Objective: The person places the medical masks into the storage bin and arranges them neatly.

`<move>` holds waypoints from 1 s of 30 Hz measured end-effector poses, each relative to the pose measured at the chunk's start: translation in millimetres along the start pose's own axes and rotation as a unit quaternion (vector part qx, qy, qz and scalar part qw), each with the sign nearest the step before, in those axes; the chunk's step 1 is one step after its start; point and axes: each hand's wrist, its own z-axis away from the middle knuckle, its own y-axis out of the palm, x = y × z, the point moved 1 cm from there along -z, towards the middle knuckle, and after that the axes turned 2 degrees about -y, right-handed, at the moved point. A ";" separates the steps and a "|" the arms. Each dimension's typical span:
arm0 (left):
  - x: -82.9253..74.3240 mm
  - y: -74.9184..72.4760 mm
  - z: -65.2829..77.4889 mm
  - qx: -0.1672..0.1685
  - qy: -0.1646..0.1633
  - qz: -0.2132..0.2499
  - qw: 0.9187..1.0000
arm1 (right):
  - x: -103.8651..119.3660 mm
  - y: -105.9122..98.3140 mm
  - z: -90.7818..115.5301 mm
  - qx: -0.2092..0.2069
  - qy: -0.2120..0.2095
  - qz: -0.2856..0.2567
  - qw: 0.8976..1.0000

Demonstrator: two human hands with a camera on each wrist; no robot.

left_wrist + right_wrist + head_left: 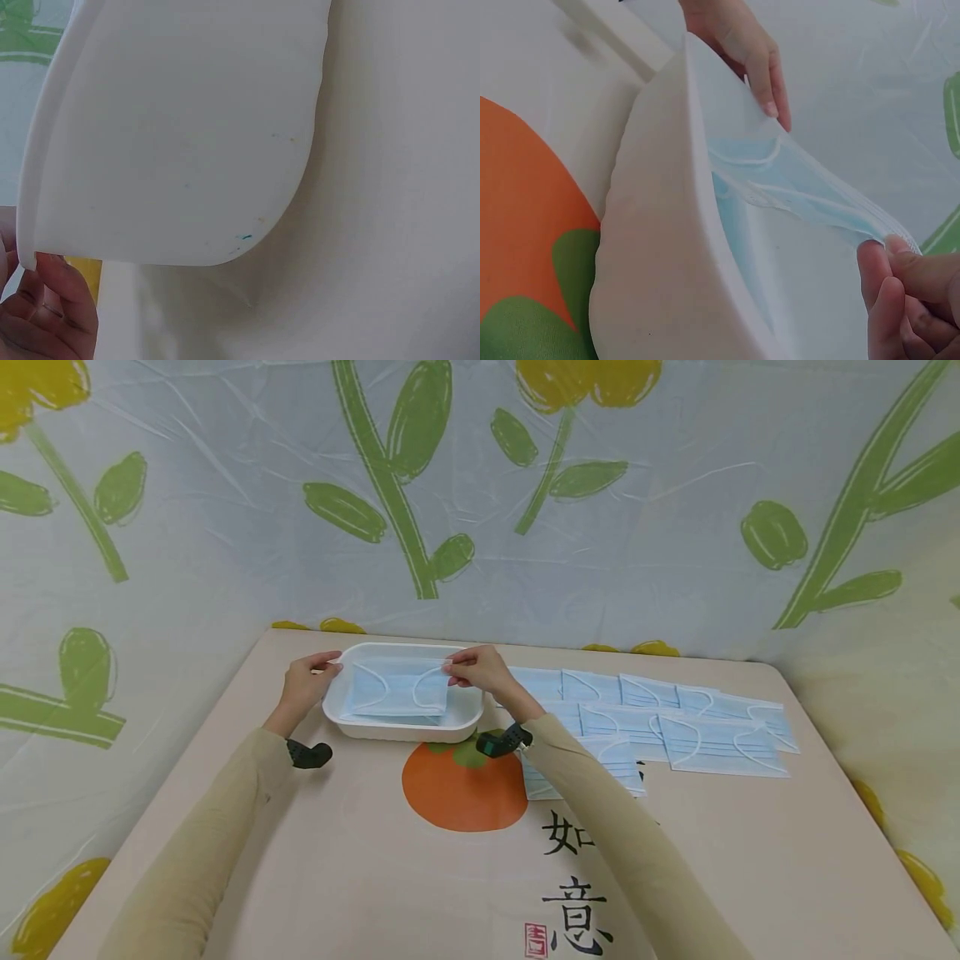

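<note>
My left hand (303,689) pinches the left rim of a white plastic tub (408,733); in the left wrist view its fingertips (64,281) lie on both sides of that rim. Over the tub's opening, the right hand (483,672) pinches the upper right corner of a light blue face mask (397,689) between thumb and fingers. The mask's white ear loops curve across its face. In the right wrist view this mask (810,191) slopes from the held corner down into the tub, and more blue mask material (735,225) shows beneath it, against the inner wall.
Several blue masks (723,743) lie overlapping in rows to the right of the tub, partly behind the right forearm. The pale table (360,877) bears a printed orange fruit (465,789) and black characters. A flowered curtain (247,510) hangs behind it.
</note>
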 end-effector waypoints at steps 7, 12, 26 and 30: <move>-1.4 -0.3 -0.2 0.002 -0.003 0.000 1.000 | -1.2 2.9 -2.5 -0.002 -0.007 0.000 1.000; -2.5 -1.1 0.7 0.002 -0.003 -0.002 1.000 | -0.6 5.3 -3.3 -0.006 0.003 0.017 1.000; 0.2 -1.6 -0.5 0.003 0.012 0.006 1.000 | -6.9 9.7 -8.6 -0.019 -0.026 0.071 0.997; 0.5 -0.8 -1.4 0.000 0.007 0.007 1.000 | -6.4 10.6 -8.5 -0.029 -0.024 0.082 0.996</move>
